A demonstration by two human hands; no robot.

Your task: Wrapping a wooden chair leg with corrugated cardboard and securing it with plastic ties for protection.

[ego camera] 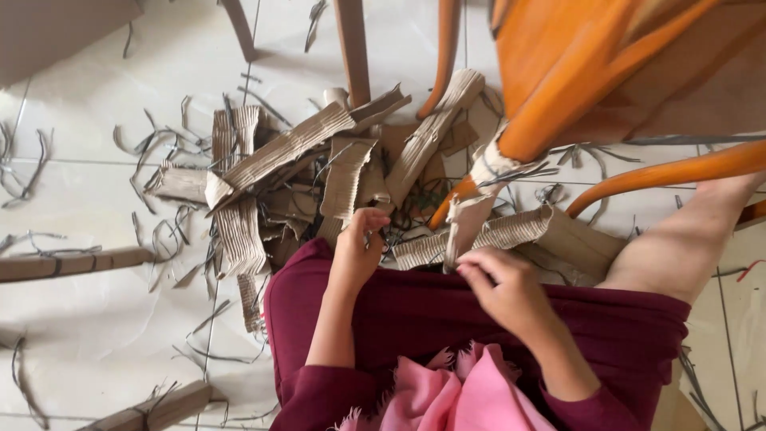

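Observation:
My left hand (pixel 361 243) reaches down into a pile of torn corrugated cardboard strips (pixel 311 172), its fingers curled on the lower end of one strip (pixel 345 185). My right hand (pixel 499 283) pinches the bottom of a pale folded cardboard strip (pixel 464 223) that runs up toward the orange chair leg (pixel 550 128). Both hands rest over my lap, covered by dark red cloth (pixel 447 315), with a pink fringed cloth (pixel 455 395) below.
An orange wooden chair (pixel 606 72) stands at the upper right, its curved rail (pixel 678 172) crossing above my bare knee (pixel 686 239). Brown wooden legs (pixel 353 48) rise at the top. Thin grey shreds (pixel 167 144) and cardboard pieces (pixel 72 263) litter the white tiled floor (pixel 96 335).

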